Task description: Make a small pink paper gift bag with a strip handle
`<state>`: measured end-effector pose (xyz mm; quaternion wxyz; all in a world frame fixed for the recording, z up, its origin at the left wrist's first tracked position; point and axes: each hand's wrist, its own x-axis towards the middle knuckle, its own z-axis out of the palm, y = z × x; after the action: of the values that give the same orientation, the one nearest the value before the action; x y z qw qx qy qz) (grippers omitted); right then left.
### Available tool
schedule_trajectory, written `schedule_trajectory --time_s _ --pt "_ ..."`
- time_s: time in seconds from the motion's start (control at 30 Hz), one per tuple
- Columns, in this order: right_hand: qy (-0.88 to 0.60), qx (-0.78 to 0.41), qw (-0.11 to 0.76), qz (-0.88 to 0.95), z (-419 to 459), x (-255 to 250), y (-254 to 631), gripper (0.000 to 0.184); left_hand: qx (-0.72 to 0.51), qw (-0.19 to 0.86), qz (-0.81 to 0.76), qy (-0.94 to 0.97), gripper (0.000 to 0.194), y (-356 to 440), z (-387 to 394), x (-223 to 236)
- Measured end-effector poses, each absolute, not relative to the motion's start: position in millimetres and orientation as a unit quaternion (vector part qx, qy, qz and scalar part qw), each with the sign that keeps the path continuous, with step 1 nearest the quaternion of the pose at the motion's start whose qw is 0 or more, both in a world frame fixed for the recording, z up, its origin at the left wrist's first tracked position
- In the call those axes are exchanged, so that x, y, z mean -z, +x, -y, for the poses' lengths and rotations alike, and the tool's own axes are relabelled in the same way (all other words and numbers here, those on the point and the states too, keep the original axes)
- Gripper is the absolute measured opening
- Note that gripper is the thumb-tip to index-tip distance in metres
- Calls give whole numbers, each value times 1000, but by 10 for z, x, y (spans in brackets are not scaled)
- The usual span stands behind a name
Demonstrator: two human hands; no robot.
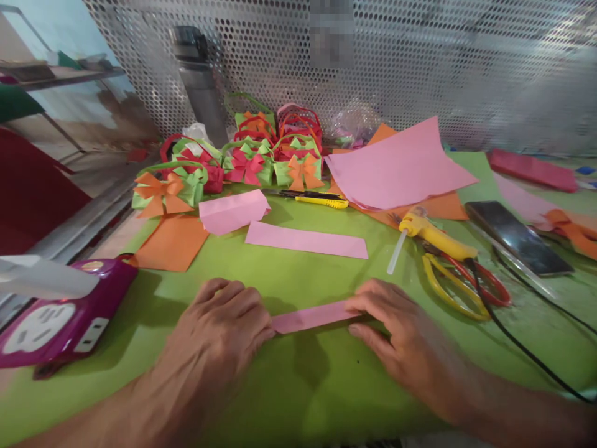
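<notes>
Between my two hands stretches a narrow pink paper strip point(308, 318), just above the green tabletop point(298, 386). My left hand point(228, 317) is closed on the strip's left end, its fingers curled. At the right end, my right hand point(385, 317) has its fingers over the strip, with the thumb below, in a pinch. Beyond them lies a wider flat pink paper strip point(305, 241). Behind that sits a folded pink paper piece point(233, 212) with a raised side.
Several small paper baskets with bows point(249, 165) stand at the back. Pink sheets point(401, 165) lie over orange ones. A yellow cutter point(321, 200), glue gun point(438, 236), scissors point(454, 292) and phone point(517, 236) lie to the right. At left is a purple power strip point(107, 280).
</notes>
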<state>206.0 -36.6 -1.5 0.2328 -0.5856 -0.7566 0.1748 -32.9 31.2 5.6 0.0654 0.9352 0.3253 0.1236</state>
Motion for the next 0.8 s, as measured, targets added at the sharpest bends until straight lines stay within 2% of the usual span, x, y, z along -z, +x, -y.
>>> schedule_trajectory --time_s 0.27,0.47,0.6,0.8 --pt "-568 -148 229 776 281 25 2045 13 -166 56 -303 937 32 -368 -329 15" --pt "-558 -140 210 790 338 30 2069 24 -167 119 -347 915 24 -413 -299 -21" --pt "-565 -124 197 791 386 20 2069 25 -171 166 -361 902 23 -430 -269 -45" --pt "-586 -131 175 780 373 -1 2057 27 -163 170 -385 892 23 -424 -265 -72"
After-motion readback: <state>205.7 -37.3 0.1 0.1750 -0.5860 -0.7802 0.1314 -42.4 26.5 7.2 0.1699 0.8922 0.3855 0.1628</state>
